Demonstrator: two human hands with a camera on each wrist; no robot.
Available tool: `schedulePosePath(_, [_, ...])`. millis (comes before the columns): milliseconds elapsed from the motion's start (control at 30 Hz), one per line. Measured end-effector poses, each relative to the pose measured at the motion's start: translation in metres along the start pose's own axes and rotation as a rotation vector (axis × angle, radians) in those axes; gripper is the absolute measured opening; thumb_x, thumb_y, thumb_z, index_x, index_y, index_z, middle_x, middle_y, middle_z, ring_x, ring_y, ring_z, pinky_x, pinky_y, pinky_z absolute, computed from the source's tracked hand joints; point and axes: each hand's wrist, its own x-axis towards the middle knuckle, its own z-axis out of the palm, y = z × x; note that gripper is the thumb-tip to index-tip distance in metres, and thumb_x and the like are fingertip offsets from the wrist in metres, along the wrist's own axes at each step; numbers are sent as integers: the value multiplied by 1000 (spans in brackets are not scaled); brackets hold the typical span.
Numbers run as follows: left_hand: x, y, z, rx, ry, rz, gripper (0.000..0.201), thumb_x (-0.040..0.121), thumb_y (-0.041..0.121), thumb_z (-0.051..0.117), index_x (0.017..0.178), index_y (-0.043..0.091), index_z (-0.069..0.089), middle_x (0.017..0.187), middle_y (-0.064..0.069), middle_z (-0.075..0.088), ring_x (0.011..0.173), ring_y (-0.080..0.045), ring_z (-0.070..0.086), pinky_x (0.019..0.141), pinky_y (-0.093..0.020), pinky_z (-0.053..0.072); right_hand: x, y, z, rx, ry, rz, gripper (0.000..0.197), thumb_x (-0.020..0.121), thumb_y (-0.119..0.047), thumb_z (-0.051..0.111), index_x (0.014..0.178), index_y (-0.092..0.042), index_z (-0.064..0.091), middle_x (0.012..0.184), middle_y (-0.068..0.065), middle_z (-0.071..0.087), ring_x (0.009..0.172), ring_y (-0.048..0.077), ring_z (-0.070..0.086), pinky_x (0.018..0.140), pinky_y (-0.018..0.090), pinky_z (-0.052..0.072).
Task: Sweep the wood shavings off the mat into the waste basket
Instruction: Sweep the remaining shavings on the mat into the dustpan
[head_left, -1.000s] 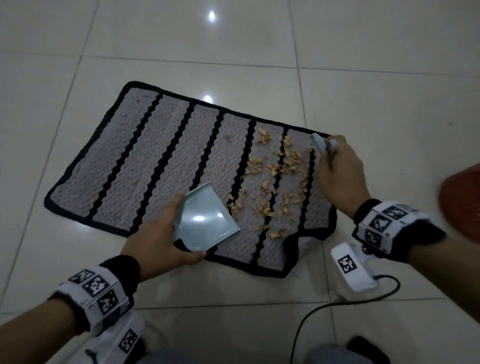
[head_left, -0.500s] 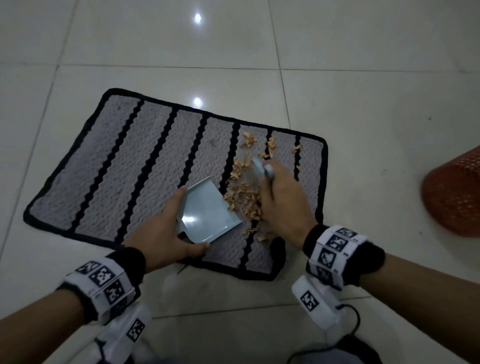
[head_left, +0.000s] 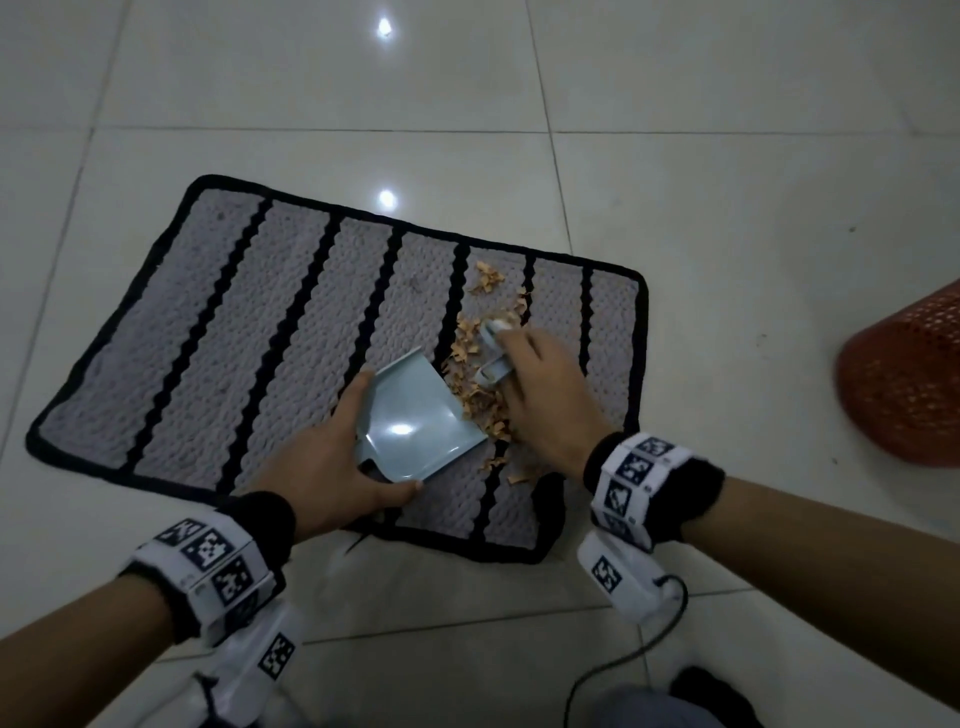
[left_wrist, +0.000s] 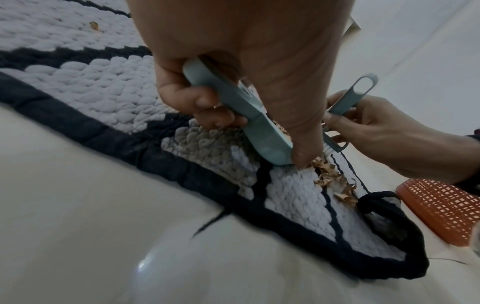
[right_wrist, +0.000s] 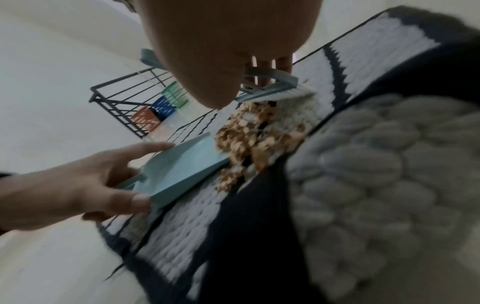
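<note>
A grey mat (head_left: 218, 338) with black stripes lies on the tiled floor. Tan wood shavings (head_left: 475, 384) are bunched on its right part, against the lip of a pale blue dustpan (head_left: 415, 421). My left hand (head_left: 322, 462) grips the dustpan by its handle (left_wrist: 233, 102), lip resting on the mat. My right hand (head_left: 540, 395) holds a small pale blue brush (head_left: 493, 353), its bristles (right_wrist: 293, 94) down in the shavings (right_wrist: 249, 133) just right of the pan (right_wrist: 179, 168). An orange mesh waste basket (head_left: 909, 379) stands on the floor at the right edge.
The mat's near right corner (left_wrist: 384, 226) is folded up. A black wire rack (right_wrist: 124, 96) with coloured bins stands beyond the mat. A dark cable (head_left: 613, 670) trails on the floor near my right wrist. Bare tiles surround the mat.
My right hand swept the brush from the mat's right edge leftward, gathering the scattered shavings into a pile against the dustpan. The left hand kept the pan nearly still.
</note>
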Motion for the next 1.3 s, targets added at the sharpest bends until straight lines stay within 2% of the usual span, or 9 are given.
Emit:
schedulePosePath(100, [1,1,0,-31,4,8,127,63,52,83,151,39,-8,116,-5,65,92,-22,64,77,-37,56,-11,-15,-2,106,-13,-22,34,95,-7,49,130,-9,49,113,13,58,93,27,54,77,42,50])
schedulePosePath(267, [0,1,1,-26,14,15,126,63,52,83,151,39,-7,112,-6,66,89,-23,64,76,-38,56,16,5,-26,214,197,97,21,101,-17,40,114,-8,55,93,4,54,78,18,48,66,27,35])
schedulePosePath(433, [0,3,1,-47,0,15,126,64,52,82,151,39,-8,115,-1,64,88,-19,62,75,-35,55,59,43,-29,144,189,166,21,100,-14,40,113,-6,54,97,14,58,81,24,50,68,33,40])
schedulePosePath(600, [-3,6,0,-75,1,14,126,66,49,83,151,39,-8,110,9,58,84,-10,54,62,-18,45,47,20,-8,27,0,-31,29,90,-12,52,118,-4,55,100,19,61,84,34,55,70,47,51])
schedulePosePath(767, [-5,6,3,-62,7,-1,127,66,51,82,150,41,-12,115,-2,65,87,-19,63,77,-36,55,14,-14,-7,34,-33,-84,31,89,-6,50,119,-8,55,104,13,62,82,29,56,66,40,51])
schedulePosePath(900, [-4,5,3,-61,16,9,127,65,49,83,150,40,-11,115,-1,65,87,-16,62,77,-36,55,49,-1,-30,144,141,19,24,93,-10,44,113,-7,57,91,5,58,75,22,50,63,31,39])
schedulePosePath(967, [-4,3,3,-72,13,11,126,65,48,83,150,40,-9,115,0,65,83,-14,60,74,-33,55,72,11,-35,134,152,37,24,94,-10,44,114,-7,58,98,12,62,83,27,56,70,37,47])
schedulePosePath(1100, [-5,1,4,-52,20,-5,126,63,51,83,151,38,-7,126,-1,61,89,-16,58,73,-29,50,91,18,-28,146,-22,7,30,90,-1,50,118,-3,61,111,21,64,101,36,58,87,46,49])
schedulePosePath(1300, [-6,-10,0,-44,12,-1,127,60,57,82,150,42,-7,121,0,62,85,-15,58,70,-30,51,40,5,-22,180,-222,-199,32,83,5,57,112,-7,64,108,12,66,98,27,59,84,43,52])
